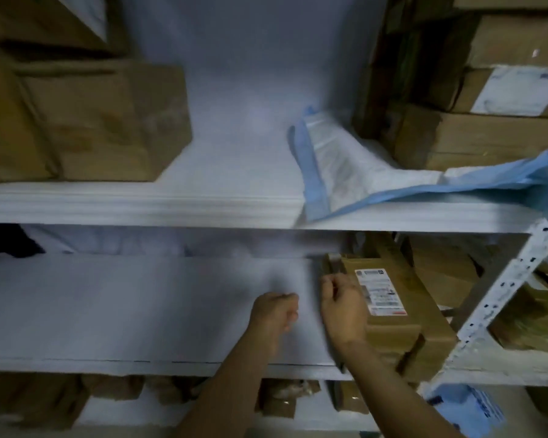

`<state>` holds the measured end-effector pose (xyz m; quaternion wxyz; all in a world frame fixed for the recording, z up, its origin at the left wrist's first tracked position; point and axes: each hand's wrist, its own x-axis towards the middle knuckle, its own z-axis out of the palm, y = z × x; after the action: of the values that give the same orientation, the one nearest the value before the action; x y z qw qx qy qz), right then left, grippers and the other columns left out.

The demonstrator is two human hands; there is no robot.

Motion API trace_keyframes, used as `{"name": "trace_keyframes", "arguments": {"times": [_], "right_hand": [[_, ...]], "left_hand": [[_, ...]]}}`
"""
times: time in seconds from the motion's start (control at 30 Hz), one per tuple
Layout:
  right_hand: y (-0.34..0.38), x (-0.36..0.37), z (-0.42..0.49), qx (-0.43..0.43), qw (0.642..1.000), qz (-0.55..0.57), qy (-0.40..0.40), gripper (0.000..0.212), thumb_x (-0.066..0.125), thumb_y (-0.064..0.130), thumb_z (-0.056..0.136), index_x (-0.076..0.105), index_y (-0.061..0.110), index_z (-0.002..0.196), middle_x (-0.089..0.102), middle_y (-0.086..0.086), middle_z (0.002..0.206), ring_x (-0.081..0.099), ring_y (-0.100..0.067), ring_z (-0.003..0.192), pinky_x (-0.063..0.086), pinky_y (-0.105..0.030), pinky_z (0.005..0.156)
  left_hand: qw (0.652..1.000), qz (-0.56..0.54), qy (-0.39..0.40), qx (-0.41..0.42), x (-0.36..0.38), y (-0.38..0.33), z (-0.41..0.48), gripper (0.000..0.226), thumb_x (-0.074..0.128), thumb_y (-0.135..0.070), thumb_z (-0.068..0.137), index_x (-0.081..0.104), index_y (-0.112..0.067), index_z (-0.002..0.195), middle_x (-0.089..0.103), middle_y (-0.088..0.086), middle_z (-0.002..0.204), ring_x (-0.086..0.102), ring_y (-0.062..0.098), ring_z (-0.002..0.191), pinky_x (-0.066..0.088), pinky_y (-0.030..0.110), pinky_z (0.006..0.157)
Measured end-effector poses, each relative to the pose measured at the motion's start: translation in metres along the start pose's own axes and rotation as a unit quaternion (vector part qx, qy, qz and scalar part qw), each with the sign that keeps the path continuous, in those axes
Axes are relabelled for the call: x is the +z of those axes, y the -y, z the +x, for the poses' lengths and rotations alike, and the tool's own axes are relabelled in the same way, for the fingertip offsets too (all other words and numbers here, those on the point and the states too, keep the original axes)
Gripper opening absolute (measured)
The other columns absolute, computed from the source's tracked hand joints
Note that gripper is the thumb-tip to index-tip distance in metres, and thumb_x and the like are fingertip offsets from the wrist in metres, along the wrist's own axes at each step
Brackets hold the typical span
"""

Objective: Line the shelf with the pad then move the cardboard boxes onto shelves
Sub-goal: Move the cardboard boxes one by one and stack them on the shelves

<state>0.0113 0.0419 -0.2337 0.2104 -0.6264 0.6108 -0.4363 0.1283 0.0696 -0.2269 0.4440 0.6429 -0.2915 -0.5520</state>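
We judged the task to be at an early stage. The blue-and-white pad [345,172] lay crumpled at the right end of the upper shelf [140,200]. One flap hung over the front edge and nothing was spread flat, so the lining step was unfinished. A stack of cardboard boxes [86,121] occupied the left end of that shelf. On the middle shelf [124,311], a labelled cardboard box [393,311] sat at the right end, reaching the front edge. We could not tell whether a sheet covered this pale surface. Further boxes [276,399] stood on the level below, and more cartons [487,131] were stacked beyond the right end.

The shelving was pale metal with a perforated upright [500,292] at the right front corner. The room was dim and the view blurred.

The right hand [342,308] was at the labelled box's left side with its fingers curled; we could not confirm a grip. The left hand [274,314], just beside it over the middle shelf, also had curled fingers, and we could not tell whether it held anything.
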Motion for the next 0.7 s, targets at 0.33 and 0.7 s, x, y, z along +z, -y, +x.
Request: {"name": "trace_keyframes", "arguments": {"times": [0.33,0.7], "right_hand": [[0.220,0.055,-0.031,-0.149,0.960,0.228,0.062,0.016,0.050,0.025,0.095,0.062,0.031,0.086,0.064,0.008,0.091,0.062,-0.016,0.085,0.051,-0.044,0.081],[0.383,0.041,0.047,-0.227,0.928,0.282,0.086,0.023,0.044,0.028,0.098,0.059,0.024,0.115,0.061,-0.001,0.115,0.058,-0.017,0.104,0.049,-0.038,0.094]], "left_hand": [[0.941,-0.039,-0.229,0.246,-0.212,-0.107,-0.096,0.035,0.052,-0.021,0.095,0.054,-0.010,0.062,0.053,0.005,0.059,0.047,0.017,0.057,0.036,0.027,0.058],[0.839,-0.069,-0.403,0.360,-0.322,-0.272,-0.117,0.037,0.050,-0.023,0.098,0.049,-0.012,0.133,0.055,0.008,0.128,0.051,0.029,0.120,0.039,0.038,0.102]]}}
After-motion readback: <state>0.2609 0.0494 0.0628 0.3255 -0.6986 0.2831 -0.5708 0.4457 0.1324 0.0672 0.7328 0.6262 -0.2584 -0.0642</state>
